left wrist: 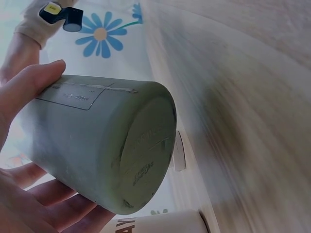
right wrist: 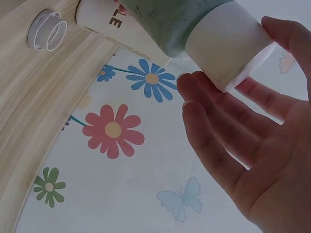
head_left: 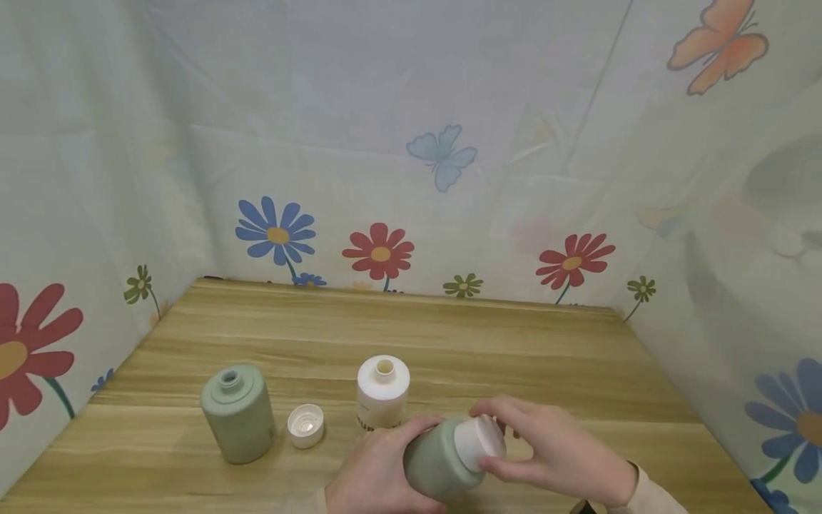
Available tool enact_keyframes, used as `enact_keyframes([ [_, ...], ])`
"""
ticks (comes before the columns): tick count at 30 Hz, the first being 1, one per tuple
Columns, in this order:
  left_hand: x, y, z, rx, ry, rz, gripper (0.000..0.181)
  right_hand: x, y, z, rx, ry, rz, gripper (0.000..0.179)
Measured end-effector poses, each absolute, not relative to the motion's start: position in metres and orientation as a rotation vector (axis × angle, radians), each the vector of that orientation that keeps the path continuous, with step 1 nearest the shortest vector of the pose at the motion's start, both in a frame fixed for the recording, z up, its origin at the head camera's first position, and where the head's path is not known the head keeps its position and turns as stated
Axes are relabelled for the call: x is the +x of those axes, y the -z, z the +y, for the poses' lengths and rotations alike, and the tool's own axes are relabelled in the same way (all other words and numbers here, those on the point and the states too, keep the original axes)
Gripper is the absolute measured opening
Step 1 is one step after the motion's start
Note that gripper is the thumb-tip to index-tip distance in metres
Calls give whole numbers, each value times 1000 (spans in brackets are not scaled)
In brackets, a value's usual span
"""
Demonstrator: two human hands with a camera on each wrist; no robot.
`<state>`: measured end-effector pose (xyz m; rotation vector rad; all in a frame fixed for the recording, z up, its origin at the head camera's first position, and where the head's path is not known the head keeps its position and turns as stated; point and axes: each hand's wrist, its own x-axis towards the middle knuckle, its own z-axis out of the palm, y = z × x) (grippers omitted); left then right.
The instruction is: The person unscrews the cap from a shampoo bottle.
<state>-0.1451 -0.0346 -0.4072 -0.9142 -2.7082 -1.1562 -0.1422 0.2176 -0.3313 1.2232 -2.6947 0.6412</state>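
My left hand (head_left: 372, 464) grips a sage-green bottle (head_left: 433, 460) round its body, tilted with its top toward the right. In the left wrist view the bottle's base (left wrist: 148, 150) faces the camera, held above the tabletop. A wide white cap (head_left: 475, 444) sits on the bottle's top end. My right hand (head_left: 555, 446) holds this cap between the thumb and fingers; in the right wrist view the thumb is at the edge of the cap (right wrist: 226, 46) and the fingers lie along its other side.
Behind the hands stands an uncapped white bottle (head_left: 383, 392) with dark lettering. A second green bottle (head_left: 239, 421), also uncapped, stands at the left, beside a loose white cap (head_left: 305, 426) on the wood-grain table (head_left: 488, 343). Flower-printed white curtains (head_left: 359, 164) surround the table.
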Motion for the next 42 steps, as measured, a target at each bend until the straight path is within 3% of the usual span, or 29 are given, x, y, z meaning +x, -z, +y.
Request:
enact_keyframes([
  [14, -145, 410, -37, -936, 1143, -2716, 80, -145, 331, 220, 1511, -472, -2469, 55],
  [27, -145, 410, -35, -945, 1120, -2687, 80, -140, 329, 215, 1147, -483, -2681, 42],
  [35, -143, 412, -36, -954, 1117, -2684, 80, -140, 331, 214, 1311, -423, -2556, 32],
  [42, -143, 412, -37, -981, 1197, -2676, 77, -145, 332, 217, 1531, -438, -2386, 50],
])
